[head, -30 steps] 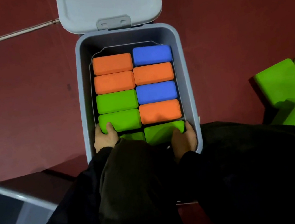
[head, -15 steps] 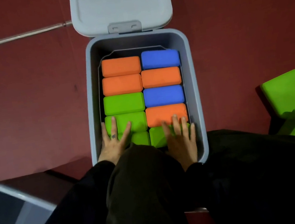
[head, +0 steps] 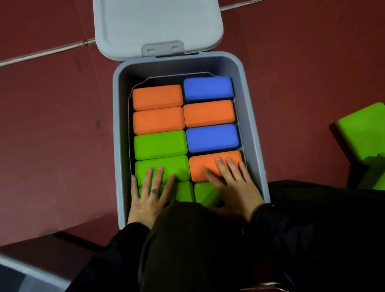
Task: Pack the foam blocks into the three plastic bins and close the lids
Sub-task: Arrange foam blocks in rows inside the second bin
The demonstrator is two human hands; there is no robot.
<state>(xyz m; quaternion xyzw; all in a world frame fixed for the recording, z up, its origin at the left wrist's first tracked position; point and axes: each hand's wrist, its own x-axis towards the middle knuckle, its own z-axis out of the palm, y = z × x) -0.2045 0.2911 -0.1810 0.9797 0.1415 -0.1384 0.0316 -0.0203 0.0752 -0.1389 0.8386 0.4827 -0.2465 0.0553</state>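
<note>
I am pressing down with both hands, fingers straight and spread flat, holding nothing. My left hand (head: 148, 198) is lying with its fingertips on the near green rectangular foam block (head: 162, 169) in the left column, its palm over the partly hidden green block in the front row (head: 184, 191). My right hand (head: 235, 186) is doing the same on the right, its fingers (head: 222, 166) resting on the near orange rectangular foam block (head: 215, 163) while the palm is covering part of another green block at the front (head: 205, 193). Going outward, the blocks are sitting in two tidy columns inside the grey plastic bin (head: 117, 136): orange, orange and green ahead of my left hand, blue, orange and blue ahead of my right, all touching their neighbours. The bin's pale grey hinged lid (head: 155, 10) is standing open beyond the far rim. To my right, well apart from the bin, loose green foam blocks (head: 375, 132) are lying heaped on the dark red floor (head: 37, 142), and the corner of a second grey bin (head: 21, 288) is showing at my lower left. I judge that I am seating the front rows so this layer lies level; the next move, as I read it, calls for lifting my hands clear and either fetching more green blocks or swinging the lid down toward me, if nothing is sitting above the rim.
</note>
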